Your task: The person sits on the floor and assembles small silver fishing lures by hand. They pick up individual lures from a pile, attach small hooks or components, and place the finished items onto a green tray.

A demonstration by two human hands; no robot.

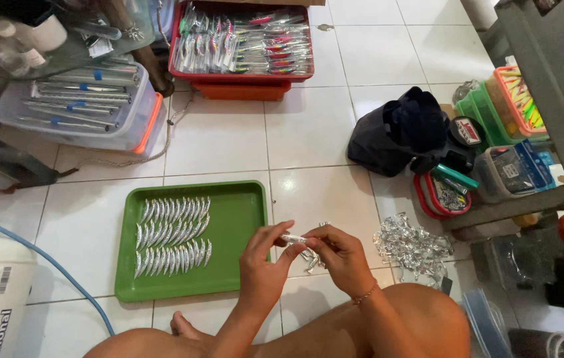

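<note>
So both hands pinching one small silver lure [293, 238] over floor: left hand [260, 268] on one end, right hand [340, 255] on other. Green tray [239, 219] just left, half filled. Loose pile [409, 246] right; slippery, could drop.

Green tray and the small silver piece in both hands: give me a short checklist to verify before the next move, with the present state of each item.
1. Silver fish-shaped piece pinched between left hand and right hand: ok.
2. Green tray has bare room right of the three rows of silver pieces: ok.
3. Rows lie tidy, pieces side by side: ok.
4. Loose silver pieces on the floor tile under the hands, within reach: ok.
5. Pile of clear wrappers lies apart from the tray: ok.
6. Held piece whole and undamaged: cannot tell, too small.
</note>
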